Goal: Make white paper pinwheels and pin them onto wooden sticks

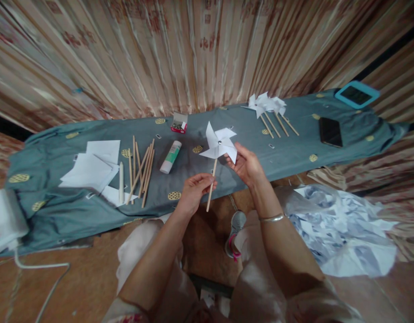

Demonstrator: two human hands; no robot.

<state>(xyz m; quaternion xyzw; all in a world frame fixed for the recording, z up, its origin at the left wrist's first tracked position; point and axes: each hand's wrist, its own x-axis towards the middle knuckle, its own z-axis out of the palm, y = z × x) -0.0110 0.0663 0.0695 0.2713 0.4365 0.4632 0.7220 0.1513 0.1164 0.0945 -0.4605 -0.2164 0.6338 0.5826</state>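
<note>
1. Across the upper frame I am seeing a patterned curtain (180,54) hanging in folds; brown floor (82,287) is showing at lower left.
2. A grey-green cloth (287,152) with yellow motifs is spreading across the middle.
3. At lower right, what looks like a clear plastic bag (292,200) is holding a heap of white paper pieces (341,224).
4. Near centre, I am watching the left hand (195,190) pinching a wooden stick (210,193), while the right hand (245,163) is touching a blade; I cannot tell whether its fingers are pressing together.
5. The white pinwheel (220,142) is sitting on that stick at centre, facing me; others (260,105) are lying at upper right.
6. White sheets (92,168) are lying at left, with loose sticks (149,169) beside them, then a green-labelled tube (172,155).
7. Smallest, above centre-left, an open red-and-white box (178,130) is holding small metallic bits (176,126), too tiny for me to identify.
</note>
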